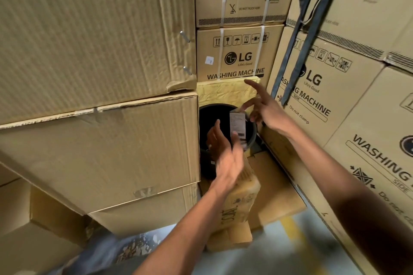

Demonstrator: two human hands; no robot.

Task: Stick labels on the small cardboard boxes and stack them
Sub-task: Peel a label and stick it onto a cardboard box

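Where plain corrugated cartons (93, 35) rise on the left, creased and torn at their edges, a narrow gap opens beside them. In that gap stands a round black bin (209, 163) with a dark mouth, and behind it a yellowish, wrinkled wrapped box (223, 92). The left hand (225, 152) reaches in front of the bin, fingers straight and spread, its thumb touching the lower edge of a white label (238, 125) printed with small text and a barcode. Below this hand a small box (241, 198) in glossy yellowish wrap leans up from a flat brown carton (277, 194) on the floor. The right hand (266, 109) pinches the label's top edge between thumb and a curled finger, while the index finger points up, straight. On the right, printed washing-machine cartons (335, 87) are stacked high, smooth-faced, with a dark strap (304, 35) hanging across them. The floor (290, 252) is grey concrete, blurred.
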